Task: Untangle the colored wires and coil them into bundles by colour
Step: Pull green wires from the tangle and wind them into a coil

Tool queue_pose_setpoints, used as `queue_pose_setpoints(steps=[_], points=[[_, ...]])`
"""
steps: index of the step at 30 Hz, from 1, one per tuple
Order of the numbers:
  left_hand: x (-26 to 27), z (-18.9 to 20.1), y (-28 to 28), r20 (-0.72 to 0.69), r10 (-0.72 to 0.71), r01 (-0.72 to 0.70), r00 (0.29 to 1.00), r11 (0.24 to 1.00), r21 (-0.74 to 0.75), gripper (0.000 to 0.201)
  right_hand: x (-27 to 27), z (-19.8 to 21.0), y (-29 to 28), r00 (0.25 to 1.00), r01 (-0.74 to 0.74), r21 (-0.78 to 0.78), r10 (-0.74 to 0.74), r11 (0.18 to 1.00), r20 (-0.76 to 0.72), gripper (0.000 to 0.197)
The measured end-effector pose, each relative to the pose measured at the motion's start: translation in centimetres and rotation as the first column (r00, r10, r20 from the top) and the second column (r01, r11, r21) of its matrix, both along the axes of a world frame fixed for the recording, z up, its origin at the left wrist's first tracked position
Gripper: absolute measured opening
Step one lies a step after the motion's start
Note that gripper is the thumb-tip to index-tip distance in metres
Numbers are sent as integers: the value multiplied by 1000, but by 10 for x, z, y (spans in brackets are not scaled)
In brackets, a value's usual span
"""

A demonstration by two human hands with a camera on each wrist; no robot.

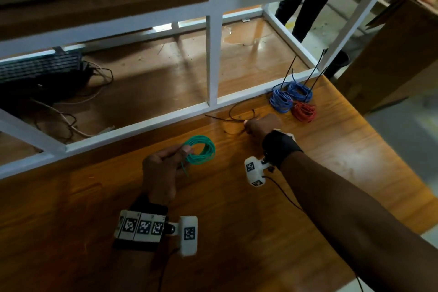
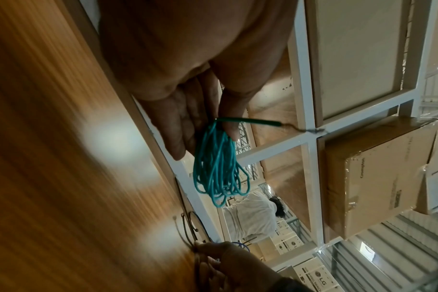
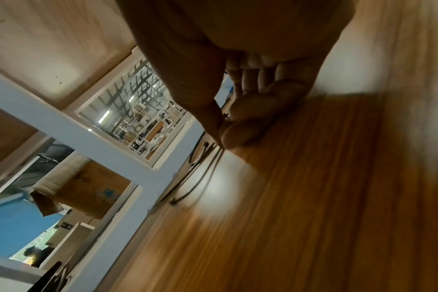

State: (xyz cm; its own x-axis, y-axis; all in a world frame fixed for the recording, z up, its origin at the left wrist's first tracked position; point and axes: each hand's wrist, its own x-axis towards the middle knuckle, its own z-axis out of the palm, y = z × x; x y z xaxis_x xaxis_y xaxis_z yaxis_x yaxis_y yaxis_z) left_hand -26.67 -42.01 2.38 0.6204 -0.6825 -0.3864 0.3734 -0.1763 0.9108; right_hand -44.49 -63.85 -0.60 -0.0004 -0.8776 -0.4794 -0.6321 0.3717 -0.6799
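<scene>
My left hand [image 1: 183, 153] holds a coiled green wire bundle [image 1: 201, 161] just above the wooden table [image 1: 237, 232]. The left wrist view has thumb and fingers [image 2: 228, 110] pinching the green bundle [image 2: 215, 168], its loose end sticking out sideways. My right hand [image 1: 246, 125] reaches forward to some thin black cable ties [image 1: 225, 119] lying near the white frame. In the right wrist view, thumb and forefinger of that hand [image 3: 221, 138] pinch the end of a cable tie [image 3: 174, 202]. Two blue bundles [image 1: 282, 99] and a red bundle [image 1: 304, 111] lie at the far right, tied with black ties.
A white metal frame [image 1: 213, 61] borders the table's far edge, with a lower wooden shelf behind it holding dark cables [image 1: 59, 92]. Cardboard boxes [image 1: 391, 54] stand at the right. A person's legs [image 1: 303, 14] stand beyond the frame.
</scene>
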Motion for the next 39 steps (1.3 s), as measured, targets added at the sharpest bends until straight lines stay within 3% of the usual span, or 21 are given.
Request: queue_pose_setpoints(steps=[6,9,15,17,21,24,29,34,39], points=[[1,-9,-1,17,19,-19,1000,1000,19,26,-14,-3,9,991,-84,-60,77,995,-107,18],[-5,-11,1,23,23,-23,999,1000,13,27,-25,-8,13,988,-108,0,108,994,-108,31],[-14,-9,7,103,33,-31,994,999,-23,29,-46,23,61,963,-138,46,124,989,240,21],[-16,-8,12,105,26,-22,994,999,-42,29,-49,42,84,917,-158,79,117,984,382,15],[-20,2,24,90,29,-23,995,998,-63,21,-51,75,134,821,-218,-59,215,974,529,10],[-27,13,36,100,46,-38,994,996,-79,17,-50,89,169,759,-327,2,261,945,597,13],[-40,29,56,166,36,-18,985,994,-106,27,-49,91,205,754,-385,125,234,914,614,8],[-56,42,83,215,-92,118,972,987,-111,24,-54,95,223,779,-374,89,261,923,570,8],[-62,48,101,129,-234,241,964,969,-47,56,-59,100,237,819,-427,-22,397,904,414,12]])
